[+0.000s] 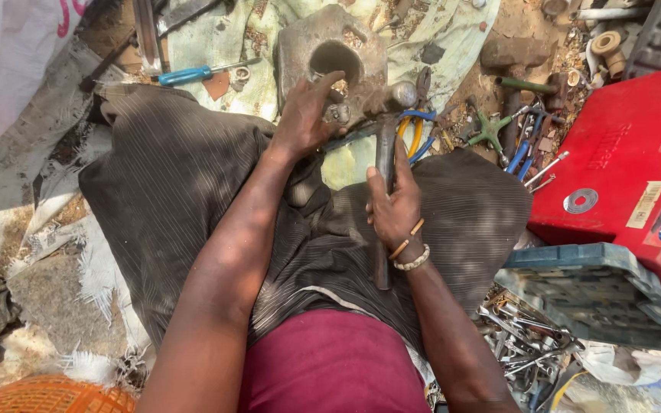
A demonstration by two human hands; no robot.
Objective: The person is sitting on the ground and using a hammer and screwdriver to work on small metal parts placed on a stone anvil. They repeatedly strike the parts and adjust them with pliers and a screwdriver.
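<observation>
An orange basket (pixel 47 395) sat at the far left, its contents out of view. The left hand (pixel 305 115) pressed spread fingers on a grey metal block (pixel 330 53) between the knees, while the right hand (pixel 395 210) gripped a hammer (pixel 385 153), its head beside the block. Rightward, a red case (pixel 621 160) bore a washer (pixel 580 200), above a green tray (pixel 598 294) and loose wrenches (pixel 522 344).

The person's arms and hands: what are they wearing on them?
Both arms are bare, with no sleeves and no gloves. The left hand carries no ring, band or watch that shows. The right hand has jewellery at the wrist: a bracelet of pale beads and, just above it, two thin golden-brown bangles. Dappled shade falls across both forearms.
</observation>
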